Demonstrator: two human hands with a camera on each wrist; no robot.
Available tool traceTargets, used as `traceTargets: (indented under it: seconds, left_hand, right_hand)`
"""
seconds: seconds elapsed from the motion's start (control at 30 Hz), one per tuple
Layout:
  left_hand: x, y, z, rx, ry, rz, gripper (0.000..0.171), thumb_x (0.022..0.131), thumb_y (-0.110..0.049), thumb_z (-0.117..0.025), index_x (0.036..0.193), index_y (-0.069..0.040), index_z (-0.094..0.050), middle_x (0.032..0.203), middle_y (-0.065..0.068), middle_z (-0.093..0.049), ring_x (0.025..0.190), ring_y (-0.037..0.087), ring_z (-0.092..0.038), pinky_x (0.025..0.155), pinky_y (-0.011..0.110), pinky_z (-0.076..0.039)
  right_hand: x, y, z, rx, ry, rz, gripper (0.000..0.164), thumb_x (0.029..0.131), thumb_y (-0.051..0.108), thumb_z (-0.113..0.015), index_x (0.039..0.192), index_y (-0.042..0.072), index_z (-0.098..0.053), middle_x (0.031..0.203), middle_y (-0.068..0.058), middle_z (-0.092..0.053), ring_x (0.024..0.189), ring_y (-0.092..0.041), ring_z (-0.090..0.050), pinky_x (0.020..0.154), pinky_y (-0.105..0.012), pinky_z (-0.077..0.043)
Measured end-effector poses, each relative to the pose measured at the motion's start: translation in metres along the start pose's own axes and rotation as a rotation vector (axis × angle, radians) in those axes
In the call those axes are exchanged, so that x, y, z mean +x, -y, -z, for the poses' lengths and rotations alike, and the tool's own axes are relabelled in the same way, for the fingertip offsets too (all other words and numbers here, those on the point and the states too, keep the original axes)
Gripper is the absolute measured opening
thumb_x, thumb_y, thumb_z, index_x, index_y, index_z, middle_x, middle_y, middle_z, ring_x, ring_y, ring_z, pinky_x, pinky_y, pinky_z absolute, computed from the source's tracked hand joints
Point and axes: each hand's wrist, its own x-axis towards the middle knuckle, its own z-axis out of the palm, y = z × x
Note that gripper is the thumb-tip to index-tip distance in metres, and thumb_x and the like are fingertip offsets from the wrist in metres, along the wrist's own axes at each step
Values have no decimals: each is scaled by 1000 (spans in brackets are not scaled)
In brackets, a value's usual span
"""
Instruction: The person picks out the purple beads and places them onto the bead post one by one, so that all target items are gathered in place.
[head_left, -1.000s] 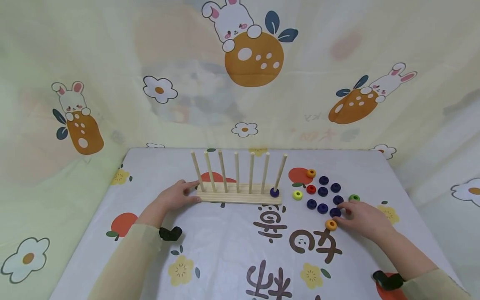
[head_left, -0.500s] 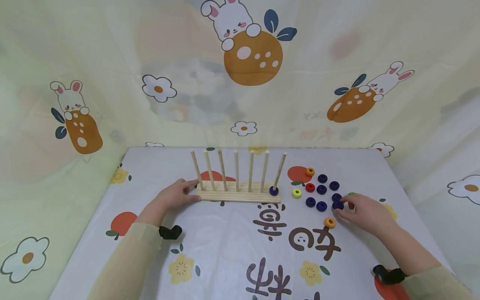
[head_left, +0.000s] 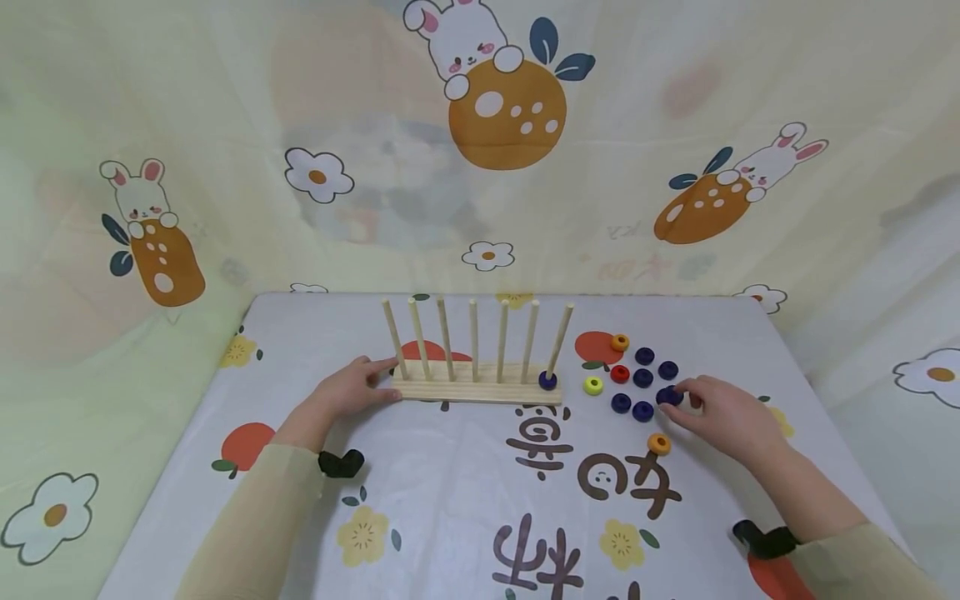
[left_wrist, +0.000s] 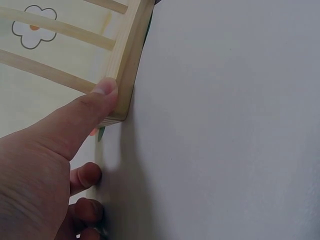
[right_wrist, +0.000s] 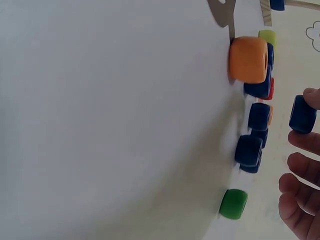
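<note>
A wooden peg stand [head_left: 480, 387] with several upright pegs sits on the table, one dark blue bead [head_left: 548, 381] around the base of its rightmost peg. My left hand [head_left: 348, 393] grips the stand's left end, thumb along the front edge and index finger behind. In the left wrist view, the thumb presses on the corner of the base [left_wrist: 125, 95]. My right hand [head_left: 731, 417] pinches another dark blue bead [right_wrist: 302, 115] between thumb and index finger, raised above the table. In the head view it overlaps a blue bead lying beneath.
Several dark blue beads [head_left: 642, 378] lie right of the stand, with a red bead [head_left: 619, 374], a yellow-green bead [head_left: 593, 386] and two orange ones, the nearer orange bead [head_left: 659, 444] being in front. A green bead [right_wrist: 233, 204] is hidden behind my right hand in the head view.
My right hand has picked up a dark blue bead from beside the near orange bead and lifted it, moving slightly away from me. My left hand and the stand have stayed put.
</note>
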Motion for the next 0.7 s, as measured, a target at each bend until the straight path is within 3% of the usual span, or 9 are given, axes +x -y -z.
traceTargets:
  seconds: [0.3, 0.7]
  left_hand:
    - [-1, -1, 1, -3, 7, -1, 78, 83, -53, -75, 151, -36, -42, 106, 8, -48, 96, 25, -49, 79, 41, -42]
    - [-2, -1, 1, -11, 7, 2, 77, 84, -51, -75, 151, -36, -42, 105, 8, -48, 96, 25, -49, 78, 41, -43]
  right_hand:
    - [6, 17, 6, 5, -17, 0, 50, 87, 44, -73, 112, 1, -69, 84, -5, -61, 75, -22, -53, 63, -36, -47]
    - [12, 34, 17, 14, -89, 50, 51, 89, 47, -71, 114, 3, -69, 86, -6, -61, 77, -22, -52, 65, -37, -46]
